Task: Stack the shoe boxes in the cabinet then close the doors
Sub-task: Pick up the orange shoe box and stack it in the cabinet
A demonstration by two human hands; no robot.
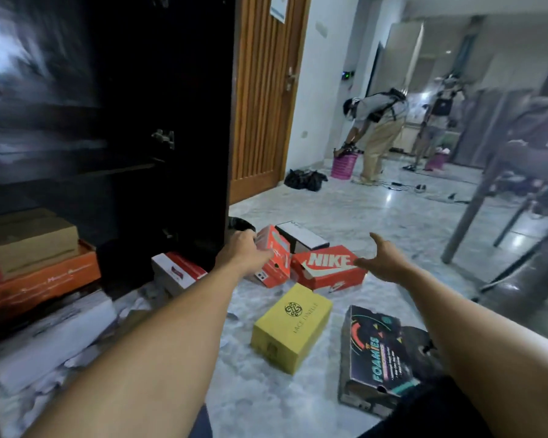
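Observation:
Several shoe boxes lie on the marble floor by the dark cabinet (pixel 171 121), whose door stands open. My left hand (pixel 241 248) grips the top of a tilted orange-red box (pixel 274 260). My right hand (pixel 383 259) hovers open, fingers spread, just right of the red Nike box (pixel 326 267). Behind these lies a black and white box (pixel 301 237). Nearer me sit a yellow box (pixel 293 327) and a black Foamies box (pixel 380 352). A red and white box (pixel 179 273) leans at the cabinet's foot. Inside the cabinet, a brown box (pixel 32 238) lies on an orange box (pixel 41 279).
A white box (pixel 54 333) sits low at the cabinet front. Table and chair legs (pixel 475 210) stand at the right. A wooden door (pixel 263 90) is behind the cabinet. Farther off, a person (pixel 377 128) bends over a pink basket (pixel 345 165); a black bag (pixel 304 180) lies nearby.

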